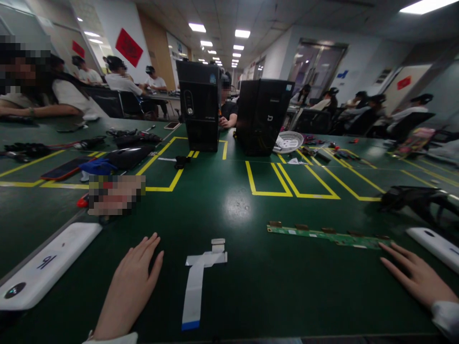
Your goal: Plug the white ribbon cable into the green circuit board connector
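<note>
My left hand [132, 279] rests flat on the green table at the left, fingers stretched out, holding nothing. To its right lies a white flat ribbon cable [194, 291] with a blue end and a folded cross piece, apart from the hand. My right hand [416, 272] is on the right side with its fingers extended. Its fingertips reach the right end of a long, narrow green circuit board [322, 234], which lies flat; whether they touch it I cannot tell. Brown tabs stick up along the board's far edge.
White devices [53, 263] [435, 248] flank the hands. Two black computer towers [201, 105] [263, 117] stand at the back, a person behind them. Yellow tape [272, 194] marks the table. Tools, cables and a white basket [289, 142] lie farther off. Other people sit around.
</note>
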Available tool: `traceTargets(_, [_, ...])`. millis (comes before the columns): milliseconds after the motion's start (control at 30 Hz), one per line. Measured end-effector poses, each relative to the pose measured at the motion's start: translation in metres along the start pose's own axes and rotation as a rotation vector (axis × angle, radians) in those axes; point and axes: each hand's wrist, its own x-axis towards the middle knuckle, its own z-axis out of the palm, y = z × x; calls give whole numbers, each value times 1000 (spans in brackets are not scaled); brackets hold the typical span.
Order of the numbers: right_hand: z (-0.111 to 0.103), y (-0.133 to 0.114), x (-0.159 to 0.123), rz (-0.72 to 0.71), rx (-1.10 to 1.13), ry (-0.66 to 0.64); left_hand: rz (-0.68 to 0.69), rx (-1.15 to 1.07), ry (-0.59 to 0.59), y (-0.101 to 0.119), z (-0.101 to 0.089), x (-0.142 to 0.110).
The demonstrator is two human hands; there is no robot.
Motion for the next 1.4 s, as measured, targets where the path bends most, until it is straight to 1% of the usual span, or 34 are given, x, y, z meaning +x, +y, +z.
traceTargets(133, [-2, -23, 4, -70, -41, -71, 43, 13, 46, -4, 5, 0])
traceTargets(233, [-1, -46, 6, -132, -98, -58, 73, 25, 69, -6, 7, 0])
traceTargets(367, [10, -87, 15, -148, -146, -31, 69, 29, 54, -7, 7, -1])
traceTargets(467, [21, -127, 26, -137, -172, -18, 49, 22, 33, -6, 5, -1])
traceTargets(567, [31, -172, 40, -136, -190, -6, 40, 10, 19, -2, 1, 0])
traceTargets(733, [47, -252, 56, -258, -152, 0, 15, 4, 12, 2, -4, 0])
traceTargets(867, [53, -311, 53, -386, -99, -26, 24, 0, 22, 1, -4, 0])
traceTargets(1000, [51, -356, 38, -501, -57, -63, 27, 7, 30, 0, -2, 0])
traceTargets(1067, [48, -371, 31, -540, -41, -76, 33, 9, 39, 0, 0, -1])
traceTargets(1167, [45, -383, 24, -561, -39, -86, 50, 8, 54, -2, 2, -1])
traceTargets(1300, [42, -386, 23, -570, -30, -37, 52, 14, 55, -4, 4, -2])
traceTargets(1400, [44, -386, 28, -691, 80, -81, 50, 17, 54, -4, 5, -1])
